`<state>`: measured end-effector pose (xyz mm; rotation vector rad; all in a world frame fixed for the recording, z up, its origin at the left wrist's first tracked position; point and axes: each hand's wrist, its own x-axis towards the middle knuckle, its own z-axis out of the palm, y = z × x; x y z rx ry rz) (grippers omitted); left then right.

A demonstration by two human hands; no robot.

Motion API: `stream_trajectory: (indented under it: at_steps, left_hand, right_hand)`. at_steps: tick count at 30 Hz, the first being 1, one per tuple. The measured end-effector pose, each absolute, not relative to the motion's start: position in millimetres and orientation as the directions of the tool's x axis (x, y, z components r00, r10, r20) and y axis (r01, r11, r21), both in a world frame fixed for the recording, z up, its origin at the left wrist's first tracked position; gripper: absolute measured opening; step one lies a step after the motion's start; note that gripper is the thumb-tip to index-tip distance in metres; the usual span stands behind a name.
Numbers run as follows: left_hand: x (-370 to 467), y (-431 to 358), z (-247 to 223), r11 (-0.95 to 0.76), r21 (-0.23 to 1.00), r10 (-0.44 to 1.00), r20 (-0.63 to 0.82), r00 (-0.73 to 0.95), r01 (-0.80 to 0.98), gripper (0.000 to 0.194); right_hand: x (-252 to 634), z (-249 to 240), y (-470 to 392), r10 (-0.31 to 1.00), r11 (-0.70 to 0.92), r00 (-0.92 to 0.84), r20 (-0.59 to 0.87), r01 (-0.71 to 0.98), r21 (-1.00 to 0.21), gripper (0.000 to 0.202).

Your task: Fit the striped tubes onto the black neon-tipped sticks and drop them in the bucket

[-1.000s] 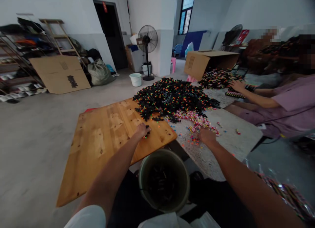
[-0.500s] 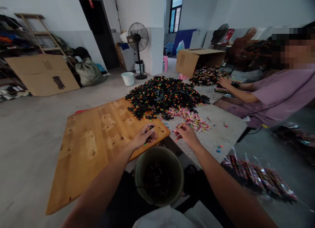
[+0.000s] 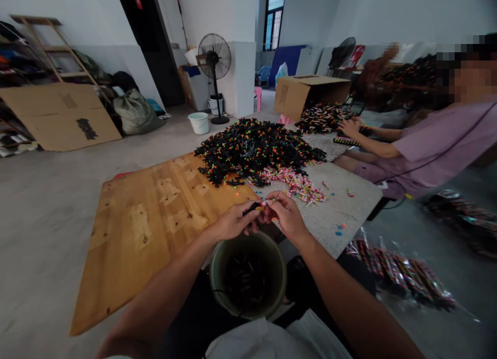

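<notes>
Above the near rim of the tables, my left hand (image 3: 235,222) is closed on a small black piece (image 3: 251,209). Pinched in my right hand (image 3: 286,214) is a small pink-and-white piece (image 3: 264,203), which meets the black piece between the two hands. Beyond them rises a large pile of black pieces (image 3: 252,147) with orange and green tips. Pink-and-white pieces (image 3: 297,184) lie scattered at its right front side. Below my hands, between my legs, stands a round bucket (image 3: 284,276) with dark pieces inside.
A wooden board (image 3: 128,245) lies at left, a grey stone tabletop (image 3: 349,193) at right. At the right a person (image 3: 438,136) handles pieces by a second pile (image 3: 322,116) and an open cardboard box (image 3: 291,98). Plastic-wrapped bundles (image 3: 399,271) lie on the floor at right.
My two hands have come together, the left moving right and the right slightly left. The held pieces, apart before, now meet. The view has shifted slightly.
</notes>
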<state>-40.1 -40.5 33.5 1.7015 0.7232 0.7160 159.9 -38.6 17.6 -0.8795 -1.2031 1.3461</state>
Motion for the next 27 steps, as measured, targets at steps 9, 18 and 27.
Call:
stream_trajectory:
  at_steps: [9, 18, 27]
  left_hand:
    - [-37, -43, 37, -0.236, 0.955, 0.768, 0.069, 0.637, 0.181, 0.045]
    - [-37, -40, 36, -0.243, 0.918, 0.754, -0.025, 0.657, 0.315, 0.042]
    - [-37, -34, 27, 0.049, 0.970, 0.666, -0.209, 0.716, 0.238, 0.046]
  right_hand:
    - [156, 28, -45, 0.997, 0.021, -0.071, 0.035, -0.191, -0.981, 0.024]
    - [160, 25, -44, 0.992, 0.062, -0.111, 0.063, -0.015, -0.998, 0.023]
    - [155, 18, -42, 0.997, 0.035, -0.068, 0.037, -0.025, -0.999, 0.022]
